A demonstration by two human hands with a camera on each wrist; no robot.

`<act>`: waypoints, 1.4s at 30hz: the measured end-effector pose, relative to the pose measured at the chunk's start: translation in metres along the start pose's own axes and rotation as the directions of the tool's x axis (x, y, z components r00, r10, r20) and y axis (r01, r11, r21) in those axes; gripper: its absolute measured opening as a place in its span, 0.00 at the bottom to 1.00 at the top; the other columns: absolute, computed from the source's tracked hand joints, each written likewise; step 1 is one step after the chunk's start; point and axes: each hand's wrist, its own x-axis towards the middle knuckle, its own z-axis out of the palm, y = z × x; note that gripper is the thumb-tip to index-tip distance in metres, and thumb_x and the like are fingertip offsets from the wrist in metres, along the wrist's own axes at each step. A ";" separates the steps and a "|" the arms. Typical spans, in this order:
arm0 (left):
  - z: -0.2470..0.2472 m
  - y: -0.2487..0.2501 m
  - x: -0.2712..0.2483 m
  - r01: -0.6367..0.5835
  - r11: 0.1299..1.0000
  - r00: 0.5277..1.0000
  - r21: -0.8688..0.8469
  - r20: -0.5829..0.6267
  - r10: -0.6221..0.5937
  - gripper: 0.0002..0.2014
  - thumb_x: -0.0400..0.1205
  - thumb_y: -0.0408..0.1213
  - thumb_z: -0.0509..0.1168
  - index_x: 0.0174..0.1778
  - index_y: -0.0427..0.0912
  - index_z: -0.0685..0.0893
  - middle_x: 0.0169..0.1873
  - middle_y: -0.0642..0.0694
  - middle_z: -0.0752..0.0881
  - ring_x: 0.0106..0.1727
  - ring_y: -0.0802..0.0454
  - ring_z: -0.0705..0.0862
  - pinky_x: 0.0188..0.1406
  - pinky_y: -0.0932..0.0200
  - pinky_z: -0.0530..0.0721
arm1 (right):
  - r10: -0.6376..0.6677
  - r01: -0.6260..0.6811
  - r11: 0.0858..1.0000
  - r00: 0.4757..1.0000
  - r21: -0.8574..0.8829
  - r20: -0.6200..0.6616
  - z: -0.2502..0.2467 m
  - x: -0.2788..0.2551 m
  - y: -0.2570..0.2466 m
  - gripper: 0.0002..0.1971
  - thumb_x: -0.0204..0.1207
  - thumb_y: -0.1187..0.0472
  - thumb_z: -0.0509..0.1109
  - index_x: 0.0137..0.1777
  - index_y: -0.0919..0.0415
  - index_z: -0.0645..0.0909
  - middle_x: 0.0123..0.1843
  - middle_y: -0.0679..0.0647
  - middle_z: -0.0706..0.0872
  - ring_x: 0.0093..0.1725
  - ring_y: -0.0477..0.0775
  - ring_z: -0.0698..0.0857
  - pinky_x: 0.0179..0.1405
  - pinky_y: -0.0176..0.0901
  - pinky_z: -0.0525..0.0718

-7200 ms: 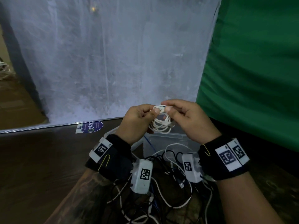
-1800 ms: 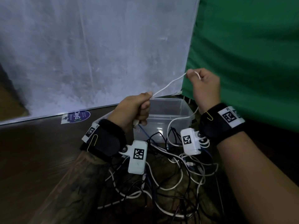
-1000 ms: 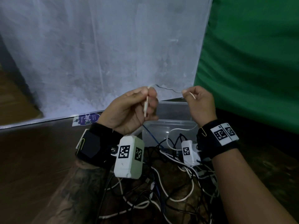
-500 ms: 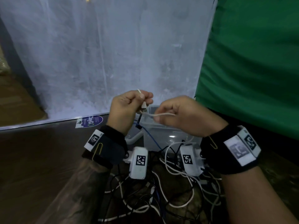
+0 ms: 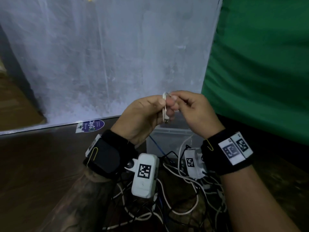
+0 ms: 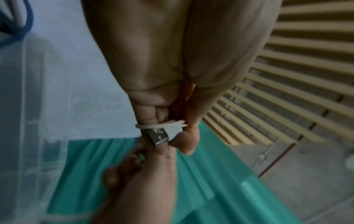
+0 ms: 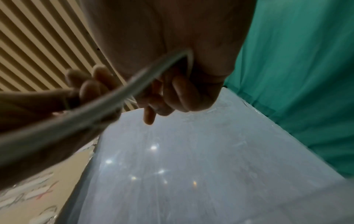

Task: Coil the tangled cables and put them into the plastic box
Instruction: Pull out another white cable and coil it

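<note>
My left hand [image 5: 155, 108] pinches a thin white cable [image 5: 164, 106] near its USB plug [image 5: 166, 120], held up above the clear plastic box [image 5: 168, 139]. In the left wrist view the metal USB plug [image 6: 158, 136] sticks out between my fingertips, with a loop of the white cable [image 6: 153, 125] around them. My right hand [image 5: 185, 104] pinches the same cable at its top loop, close against my left hand. The right wrist view shows the white cable [image 7: 107, 98], blurred, running through my right hand [image 7: 168, 94]. A tangle of black, white and blue cables [image 5: 180, 198] lies on the floor below.
A grey plastic sheet [image 5: 107, 56] hangs behind the box, with a green cloth [image 5: 259, 64] to its right. A blue round sticker [image 5: 91, 126] lies on the dark wooden floor [image 5: 41, 164]. Marker-tagged camera units hang under both wrists.
My hands came together from a stretched-out cable. The left hand now holds the plug end with a first loop, and the right hand has moved up against it.
</note>
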 end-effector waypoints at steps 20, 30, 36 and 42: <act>-0.016 -0.009 0.006 -0.103 0.839 0.950 0.534 -0.196 0.241 0.10 0.86 0.28 0.61 0.48 0.34 0.89 0.38 0.44 0.89 0.38 0.55 0.83 0.42 0.60 0.80 | 0.151 -0.116 0.986 0.923 -0.116 0.354 -0.012 -0.009 -0.045 0.11 0.79 0.69 0.67 0.53 0.56 0.87 0.37 0.56 0.92 0.19 0.41 0.76 0.19 0.36 0.77; -0.001 -0.011 -0.003 0.177 0.969 0.979 0.171 0.070 -0.191 0.14 0.82 0.34 0.58 0.47 0.27 0.85 0.45 0.33 0.87 0.39 0.45 0.81 0.46 0.52 0.80 | -0.058 0.059 0.997 0.998 -0.047 0.027 -0.028 -0.003 -0.019 0.04 0.78 0.62 0.76 0.45 0.55 0.83 0.37 0.47 0.84 0.39 0.44 0.83 0.42 0.40 0.83; 0.004 -0.003 -0.003 0.131 0.983 0.986 -0.127 0.119 -0.116 0.12 0.84 0.31 0.56 0.48 0.29 0.84 0.42 0.37 0.86 0.39 0.49 0.83 0.49 0.53 0.86 | 0.020 -0.021 0.991 1.000 0.131 0.015 -0.002 -0.002 0.007 0.09 0.84 0.58 0.68 0.43 0.59 0.82 0.37 0.64 0.85 0.37 0.63 0.84 0.42 0.59 0.85; -0.015 0.007 0.008 -0.032 0.883 0.970 -0.468 -0.228 -0.085 0.12 0.87 0.33 0.53 0.49 0.36 0.81 0.44 0.42 0.88 0.37 0.57 0.87 0.50 0.55 0.89 | 0.093 -0.116 0.990 0.964 0.078 0.250 0.020 -0.007 0.011 0.10 0.86 0.64 0.65 0.42 0.59 0.82 0.30 0.54 0.77 0.30 0.50 0.73 0.32 0.44 0.71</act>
